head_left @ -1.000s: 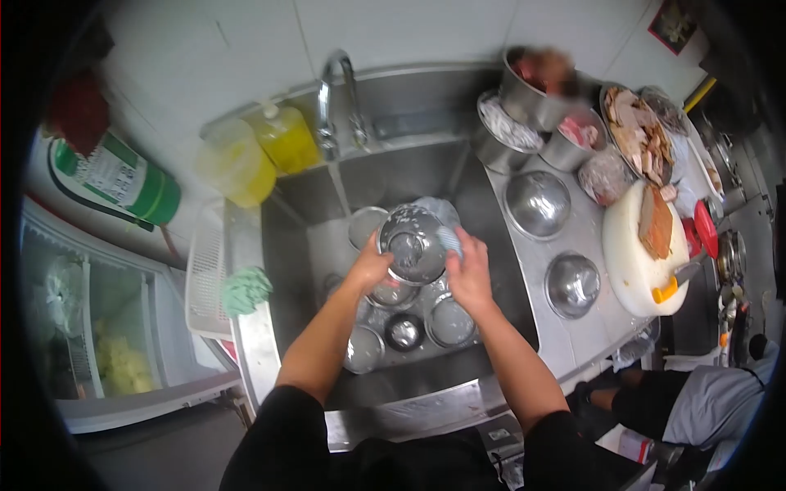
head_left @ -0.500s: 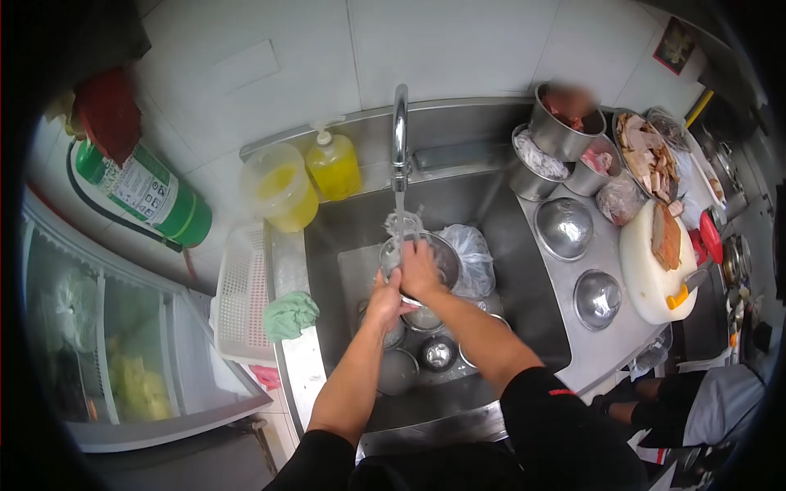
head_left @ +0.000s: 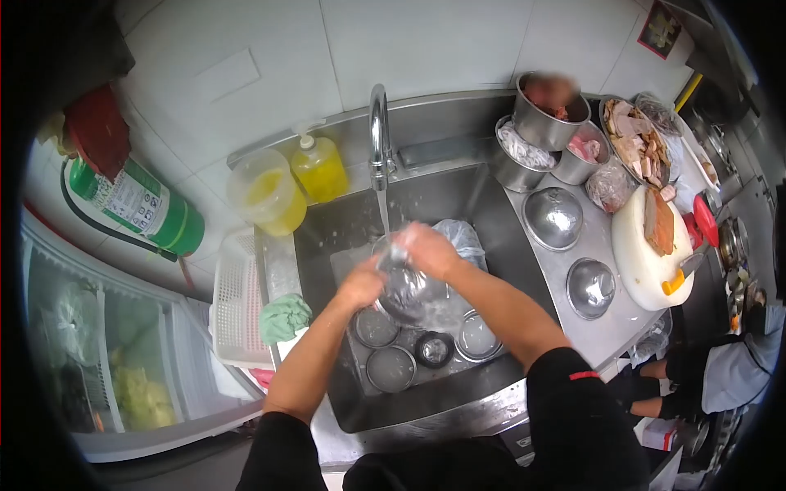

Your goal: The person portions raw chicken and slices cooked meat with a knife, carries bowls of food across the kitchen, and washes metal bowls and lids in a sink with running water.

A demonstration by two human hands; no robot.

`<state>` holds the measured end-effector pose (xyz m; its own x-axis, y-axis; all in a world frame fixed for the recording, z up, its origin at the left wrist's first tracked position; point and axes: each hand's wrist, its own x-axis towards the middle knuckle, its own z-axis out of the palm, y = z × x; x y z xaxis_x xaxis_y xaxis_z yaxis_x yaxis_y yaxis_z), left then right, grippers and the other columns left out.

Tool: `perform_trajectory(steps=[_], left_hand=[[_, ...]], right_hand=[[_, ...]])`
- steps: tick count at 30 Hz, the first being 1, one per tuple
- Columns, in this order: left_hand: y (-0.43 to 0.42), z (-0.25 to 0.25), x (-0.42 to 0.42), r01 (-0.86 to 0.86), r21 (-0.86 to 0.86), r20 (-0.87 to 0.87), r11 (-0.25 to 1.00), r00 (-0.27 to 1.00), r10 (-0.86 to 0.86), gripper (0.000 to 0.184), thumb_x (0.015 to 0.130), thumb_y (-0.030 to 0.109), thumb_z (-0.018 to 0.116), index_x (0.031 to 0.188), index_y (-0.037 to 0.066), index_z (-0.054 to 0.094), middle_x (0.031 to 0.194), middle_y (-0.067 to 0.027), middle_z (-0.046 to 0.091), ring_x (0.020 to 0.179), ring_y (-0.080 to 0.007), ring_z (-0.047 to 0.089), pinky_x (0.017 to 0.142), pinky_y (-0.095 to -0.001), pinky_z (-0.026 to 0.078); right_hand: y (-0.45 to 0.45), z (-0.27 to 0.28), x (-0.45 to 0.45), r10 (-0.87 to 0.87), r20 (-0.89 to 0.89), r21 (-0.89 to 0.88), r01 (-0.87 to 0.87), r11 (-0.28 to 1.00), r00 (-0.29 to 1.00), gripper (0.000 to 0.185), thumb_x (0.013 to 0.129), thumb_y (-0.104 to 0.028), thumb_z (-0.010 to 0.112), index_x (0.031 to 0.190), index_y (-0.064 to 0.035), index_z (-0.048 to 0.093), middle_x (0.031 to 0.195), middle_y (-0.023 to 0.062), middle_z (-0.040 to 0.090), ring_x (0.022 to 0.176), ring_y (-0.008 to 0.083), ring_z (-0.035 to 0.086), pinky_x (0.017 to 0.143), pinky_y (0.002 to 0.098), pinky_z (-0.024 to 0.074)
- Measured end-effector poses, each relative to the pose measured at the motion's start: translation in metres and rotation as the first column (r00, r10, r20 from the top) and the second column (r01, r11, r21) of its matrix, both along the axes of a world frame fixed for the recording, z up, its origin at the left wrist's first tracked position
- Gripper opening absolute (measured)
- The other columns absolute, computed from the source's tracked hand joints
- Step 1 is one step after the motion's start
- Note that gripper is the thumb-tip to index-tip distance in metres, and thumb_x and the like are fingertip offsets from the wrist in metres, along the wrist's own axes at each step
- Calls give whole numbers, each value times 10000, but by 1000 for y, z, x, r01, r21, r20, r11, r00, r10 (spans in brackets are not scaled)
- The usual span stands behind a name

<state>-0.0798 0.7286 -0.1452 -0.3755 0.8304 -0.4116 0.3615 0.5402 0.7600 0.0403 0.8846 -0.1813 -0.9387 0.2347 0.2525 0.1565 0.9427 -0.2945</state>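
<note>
Over the sink (head_left: 524,270), my left hand (head_left: 363,283) grips the left side of a metal bowl (head_left: 409,290), which is tilted and blurred by motion. My right hand (head_left: 426,248) is at the bowl's upper edge, smeared, so its fingers cannot be told apart. Water runs from the faucet (head_left: 378,139) onto the bowl, and some splashes off its lower right side. Below, several round metal containers (head_left: 391,368) and a small dark-rimmed bowl (head_left: 434,349) lie on the sink bottom. A clear plastic bag (head_left: 463,240) sits behind my right hand.
Two upturned metal bowls (head_left: 590,288), a white cutting board (head_left: 647,262) with meat and a knife, and metal pots (head_left: 524,176) stand right. Left are a green cloth (head_left: 284,318), white basket (head_left: 237,303), yellow soap bottle (head_left: 319,170) and tub (head_left: 268,192). Another person (head_left: 737,360) is at lower right.
My right hand has come out of the bowl to its upper edge. The bowl has tilted and moved slightly down, and water now splashes off it. The view has shifted a little.
</note>
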Motion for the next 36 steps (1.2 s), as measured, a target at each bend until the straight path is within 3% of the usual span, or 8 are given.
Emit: perform_trajectory(steps=[4, 9, 12, 16, 19, 24, 29, 36], left_hand=[[1, -33, 7, -364, 318, -146, 876, 894, 424, 539, 834, 112, 510, 1373, 119, 530, 1175, -259, 640, 1139, -390, 603, 982, -415, 458], [-4, -118, 75, -823, 242, 528, 514, 556, 642, 627, 953, 184, 556, 1479, 7, 266, 1395, -228, 476, 1152, -384, 591, 984, -412, 466], [-19, -95, 86, -735, -18, 711, 678, 467, 526, 710, 937, 299, 644, 1463, -28, 298, 1376, -240, 497, 1086, -361, 627, 927, -418, 510], [-14, -57, 17, -126, 106, -349, 986, 924, 156, 425, 903, 285, 618, 1251, 45, 575, 1060, -241, 678, 973, -403, 661, 870, -482, 515], [13, -26, 10, 93, -25, -554, 995, 828, -91, 341, 919, 220, 545, 1223, 69, 583, 1047, -239, 672, 990, -442, 628, 859, -498, 506], [19, -42, 11, -402, 416, -374, 816, 742, 556, 301, 923, 146, 510, 1207, 68, 574, 1004, -246, 673, 878, -414, 670, 745, -477, 536], [-13, -142, 35, -674, -246, 768, 697, 304, 564, 279, 932, 127, 526, 1209, 125, 554, 1079, -144, 681, 772, -294, 677, 642, -419, 530], [-12, -139, 37, -560, -88, 970, 823, 138, 198, 369, 960, 433, 504, 1034, 108, 663, 895, -67, 695, 688, -213, 652, 568, -340, 521]], right_hand=[[-15, -49, -7, -759, 96, -614, 639, 464, 644, 458, 847, -205, 692, 1253, -49, 548, 1225, 216, 608, 1136, 381, 581, 969, 424, 459], [-33, -115, 24, -591, 552, -830, 457, -320, 588, 601, 810, -221, 696, 1356, -60, 500, 1330, 281, 534, 1209, 419, 546, 973, 425, 472], [-33, -97, 32, -705, 396, -770, 631, 94, 588, 450, 811, -171, 691, 1236, -54, 600, 1246, 201, 613, 1103, 371, 610, 930, 442, 488], [1, -20, 33, -196, -11, -164, 192, 968, 980, 298, 820, -181, 675, 1069, -28, 615, 1058, 201, 673, 993, 409, 628, 864, 481, 498], [-2, 19, 9, 34, 74, 20, -35, 999, 997, 283, 852, -233, 660, 1042, -28, 618, 1056, 187, 677, 989, 419, 626, 879, 470, 494], [-36, -87, -8, -783, 286, -903, 429, -26, 553, 536, 886, -354, 666, 1195, 69, 552, 1266, 272, 556, 1202, 411, 522, 1012, 431, 408], [-75, -44, 12, -814, -305, -761, 388, 520, 495, 550, 866, -339, 673, 1240, 42, 544, 1190, 231, 600, 1081, 320, 587, 994, 430, 415], [-34, -23, 10, -328, 229, -892, 62, -448, 917, 594, 917, -501, 536, 1274, -28, 571, 1207, 109, 639, 1111, 262, 595, 991, 337, 434]])
